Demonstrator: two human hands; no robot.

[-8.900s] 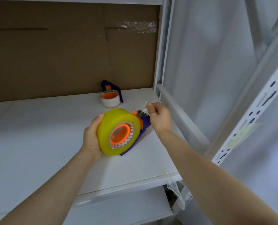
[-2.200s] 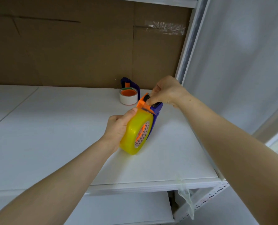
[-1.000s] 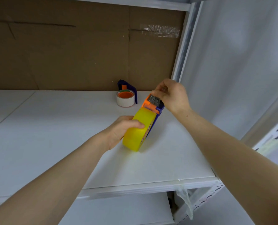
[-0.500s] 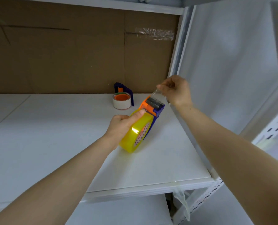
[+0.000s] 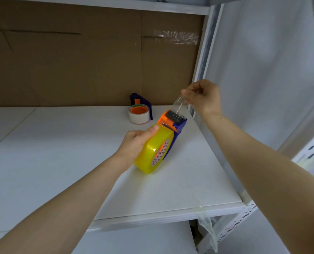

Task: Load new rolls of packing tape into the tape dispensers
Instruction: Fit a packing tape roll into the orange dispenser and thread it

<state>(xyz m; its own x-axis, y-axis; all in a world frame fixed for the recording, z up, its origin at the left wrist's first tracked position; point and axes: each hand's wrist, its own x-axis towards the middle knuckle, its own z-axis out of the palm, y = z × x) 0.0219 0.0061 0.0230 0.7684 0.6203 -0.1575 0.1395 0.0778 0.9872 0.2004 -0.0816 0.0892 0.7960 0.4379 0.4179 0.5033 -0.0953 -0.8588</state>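
the shelf (image 5: 61,153) lies under both hands. the left hand (image 5: 136,143) is wrapped around the yellow tape roll (image 5: 152,153) in its dispenser (image 5: 174,121), low on the shelf. above it, the right hand (image 5: 202,96) pinches the clear tape end (image 5: 178,105); best to draw it straight and taut over the roller, hands kept apart.

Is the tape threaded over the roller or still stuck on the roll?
Threaded: a clear strip runs from the yellow roll over the black roller up to the right hand.
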